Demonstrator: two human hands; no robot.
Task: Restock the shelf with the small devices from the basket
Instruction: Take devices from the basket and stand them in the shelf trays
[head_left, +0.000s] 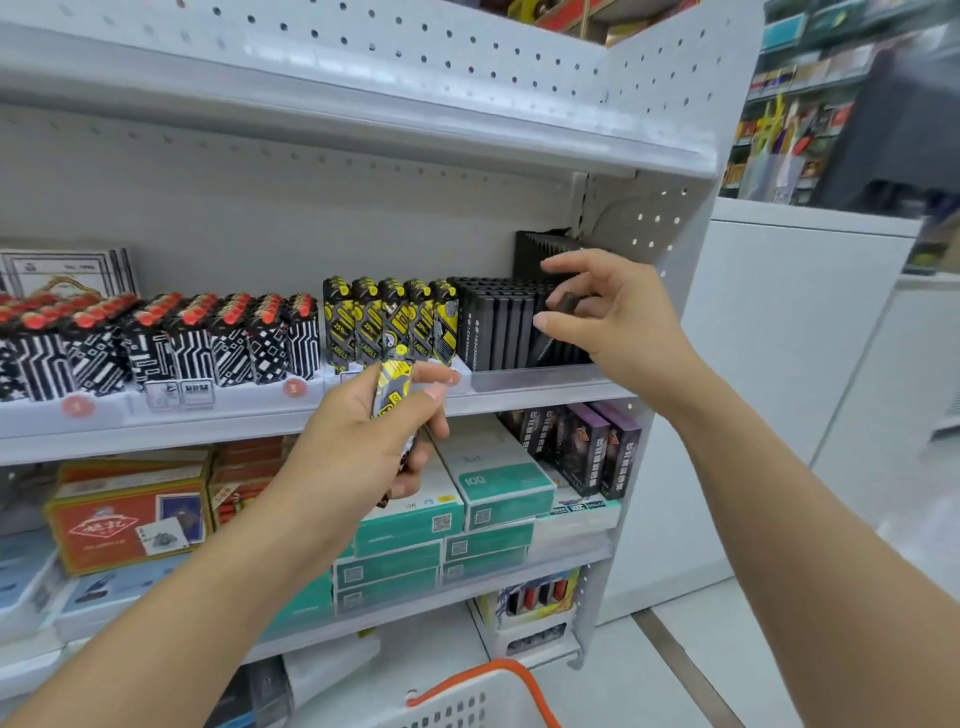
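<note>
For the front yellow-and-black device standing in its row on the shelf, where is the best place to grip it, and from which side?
Probably by its top end, from above and the front: the yellow-and-black device stands upright, neighbours tight on both sides, with only its top and front face exposed above the shelf lip.

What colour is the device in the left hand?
Yellow, black and grey pattern on the device, head view.

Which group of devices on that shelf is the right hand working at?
The plain black devices at the shelf's right end. The right hand pinches one dark device there; the yellow-patterned row and red-topped black-and-white row stand further left.
</note>
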